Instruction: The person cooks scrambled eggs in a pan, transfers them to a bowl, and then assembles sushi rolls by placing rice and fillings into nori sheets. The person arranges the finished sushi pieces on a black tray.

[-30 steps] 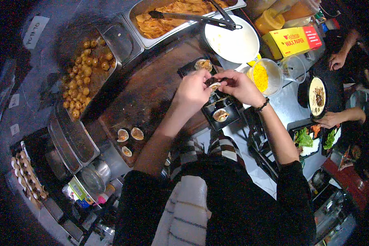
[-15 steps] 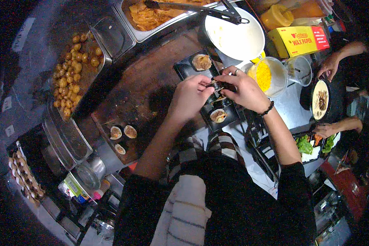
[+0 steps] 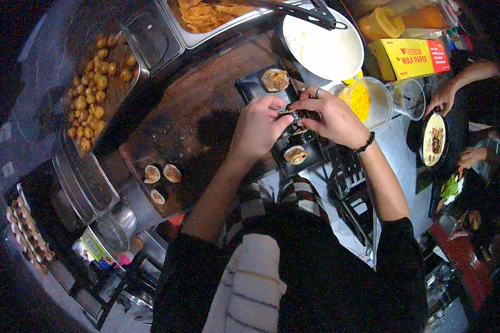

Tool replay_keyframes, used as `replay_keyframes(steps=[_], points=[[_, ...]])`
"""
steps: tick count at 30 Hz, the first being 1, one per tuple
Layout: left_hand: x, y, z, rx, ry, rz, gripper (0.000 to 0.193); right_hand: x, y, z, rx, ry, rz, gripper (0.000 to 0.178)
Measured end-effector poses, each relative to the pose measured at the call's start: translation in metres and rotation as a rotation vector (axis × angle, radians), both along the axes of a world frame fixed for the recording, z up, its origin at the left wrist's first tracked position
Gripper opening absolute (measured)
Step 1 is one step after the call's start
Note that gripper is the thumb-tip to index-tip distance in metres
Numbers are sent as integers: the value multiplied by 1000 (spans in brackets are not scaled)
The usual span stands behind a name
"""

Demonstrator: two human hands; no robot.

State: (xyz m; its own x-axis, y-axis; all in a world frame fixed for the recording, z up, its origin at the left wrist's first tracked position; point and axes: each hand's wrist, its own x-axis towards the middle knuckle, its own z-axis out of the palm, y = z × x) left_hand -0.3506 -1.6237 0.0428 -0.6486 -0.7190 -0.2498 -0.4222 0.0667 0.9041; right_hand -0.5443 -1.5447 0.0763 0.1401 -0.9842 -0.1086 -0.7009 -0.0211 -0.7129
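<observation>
My left hand [image 3: 256, 126] and my right hand [image 3: 334, 117] meet over a long black tray [image 3: 250, 83], fingertips pinched together. Between them is a small, dark, shiny piece [image 3: 292, 116], largely covered by my fingers; its kind I cannot make out. On the tray's far end lies a round, pale-edged piece with brown-orange filling [image 3: 275, 80]. A similar filled round [image 3: 295, 155] sits at the near end, below my fingers. Part of another shows under my right fingertips.
Three small filled rounds [image 3: 172, 173] lie on the brown griddle [image 3: 205, 105]. Small potatoes [image 3: 89, 100] fill a metal pan at left. A white bowl [image 3: 325, 47], a tub of yellow shreds [image 3: 359, 101] and a yellow box [image 3: 408, 58] stand right. A co-worker's hand [image 3: 442, 100] touches a dark pan [image 3: 419, 133].
My hands stay together over the tray, with the fingers shifting slightly around the dark piece. At right, the co-worker's nearer hand has moved away from the leafy food. The view has shifted a little.
</observation>
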Motion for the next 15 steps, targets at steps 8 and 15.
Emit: replay_keyframes(steps=[8, 15], points=[[-5, 1, 3, 69, 36, 16, 33, -2, -1, 7, 44, 19, 20, 29], [-4, 12, -3, 12, 32, 118, 33, -3, -4, 6, 47, 58, 53, 44]])
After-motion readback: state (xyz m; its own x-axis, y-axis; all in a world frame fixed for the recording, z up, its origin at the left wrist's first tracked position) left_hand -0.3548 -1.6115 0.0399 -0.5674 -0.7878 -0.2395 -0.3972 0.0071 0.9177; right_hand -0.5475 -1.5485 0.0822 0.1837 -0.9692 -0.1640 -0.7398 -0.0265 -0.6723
